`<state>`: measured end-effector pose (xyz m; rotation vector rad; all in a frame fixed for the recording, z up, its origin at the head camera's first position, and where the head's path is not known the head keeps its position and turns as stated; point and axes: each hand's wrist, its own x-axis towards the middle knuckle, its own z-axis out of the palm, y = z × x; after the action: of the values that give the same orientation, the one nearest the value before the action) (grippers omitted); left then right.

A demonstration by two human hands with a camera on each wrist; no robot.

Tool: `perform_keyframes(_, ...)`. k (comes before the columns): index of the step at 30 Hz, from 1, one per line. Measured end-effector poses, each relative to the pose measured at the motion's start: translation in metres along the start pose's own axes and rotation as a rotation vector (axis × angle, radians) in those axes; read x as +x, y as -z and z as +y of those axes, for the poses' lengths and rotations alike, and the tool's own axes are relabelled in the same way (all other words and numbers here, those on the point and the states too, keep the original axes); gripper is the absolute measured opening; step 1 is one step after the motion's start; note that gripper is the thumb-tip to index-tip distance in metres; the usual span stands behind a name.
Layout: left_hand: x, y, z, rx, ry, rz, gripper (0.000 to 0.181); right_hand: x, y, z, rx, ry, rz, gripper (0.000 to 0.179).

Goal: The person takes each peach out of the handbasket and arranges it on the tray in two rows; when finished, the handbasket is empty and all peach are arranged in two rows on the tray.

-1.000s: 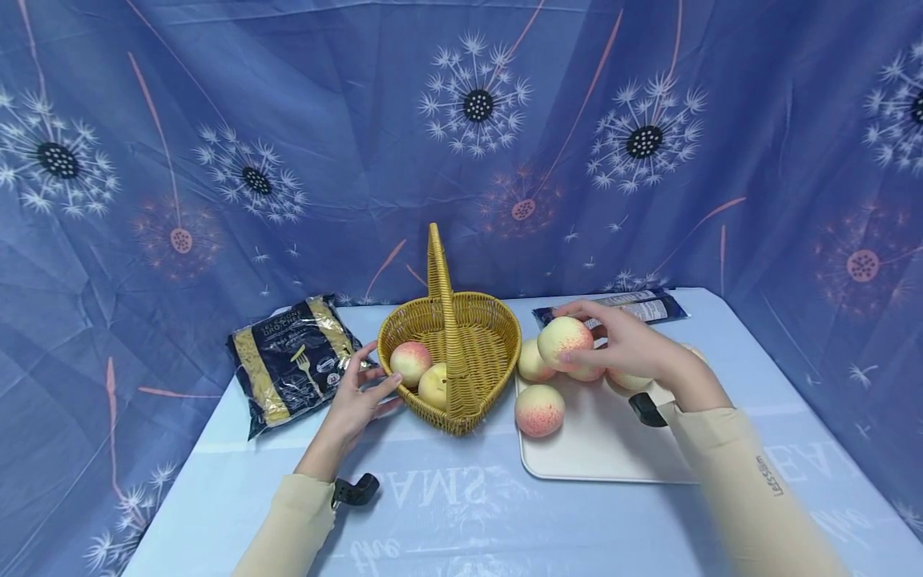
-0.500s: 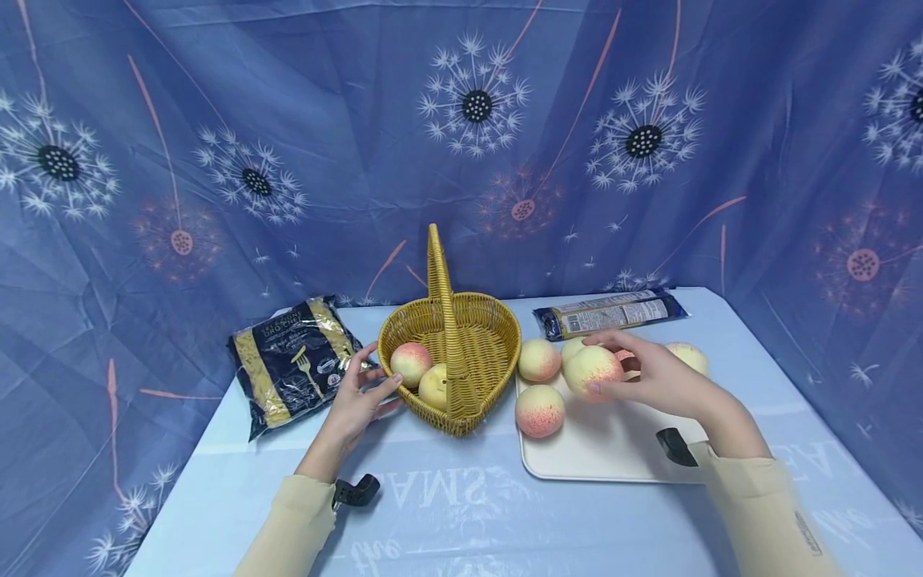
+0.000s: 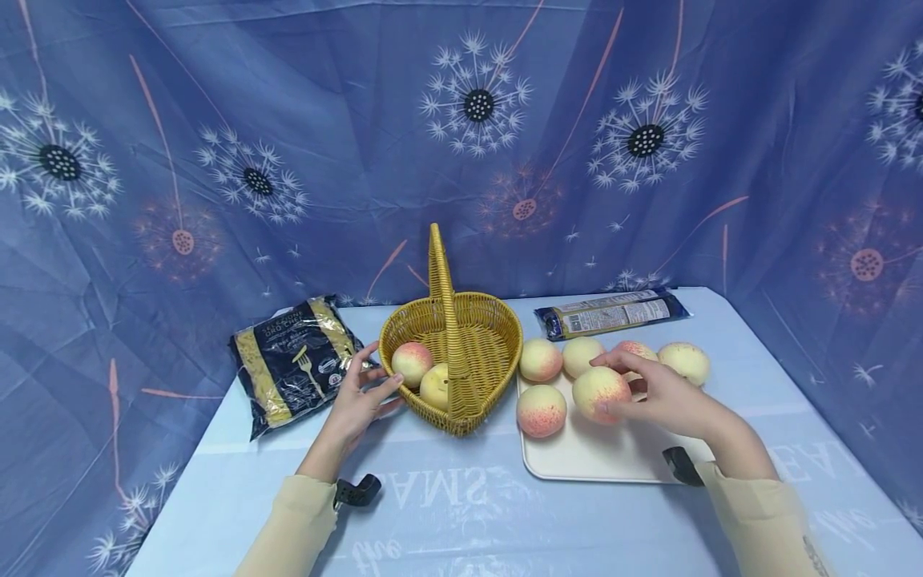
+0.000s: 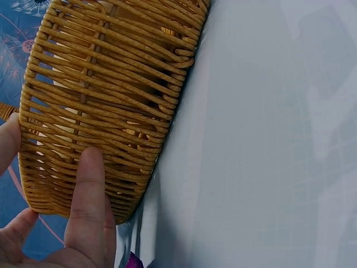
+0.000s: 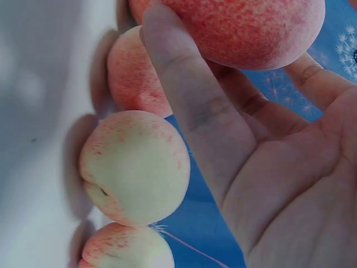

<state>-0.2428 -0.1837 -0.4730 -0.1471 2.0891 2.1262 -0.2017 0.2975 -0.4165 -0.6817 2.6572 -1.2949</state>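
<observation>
Over the white tray, my right hand pinches a yellow-and-red peach between thumb and fingers. The right wrist view shows the red side of this held peach at the top. Several other peaches lie around it, in a row toward the back of the tray. My left hand rests against the left side of a golden wicker basket. Its fingers lie fairly straight along the woven wall in the left wrist view. Inside the basket are a red-and-yellow peach and a yellow fruit.
Left of the basket lies a dark pasta bag. A long blue packet lies behind the tray. The basket's tall arched handle rises over its middle. A blue dandelion-print curtain hangs behind the table.
My right hand has carried the peach from near the basket rightward, then down toward the front of the tray. The left hand and basket stay as they were.
</observation>
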Motion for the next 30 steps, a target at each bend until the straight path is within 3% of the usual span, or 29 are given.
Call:
perform_keyframes(18,0.0,-0.001,0.001,-0.003,-0.01,-0.012,0.083,-0.001,-0.025,0.03,0.003,-0.092,-0.031,0.049)
perform_keyframes(30,0.0,-0.001,0.001,-0.006,-0.009,-0.008,0.082,0.0,-0.028,0.034,-0.052,-0.112,-0.015,0.057)
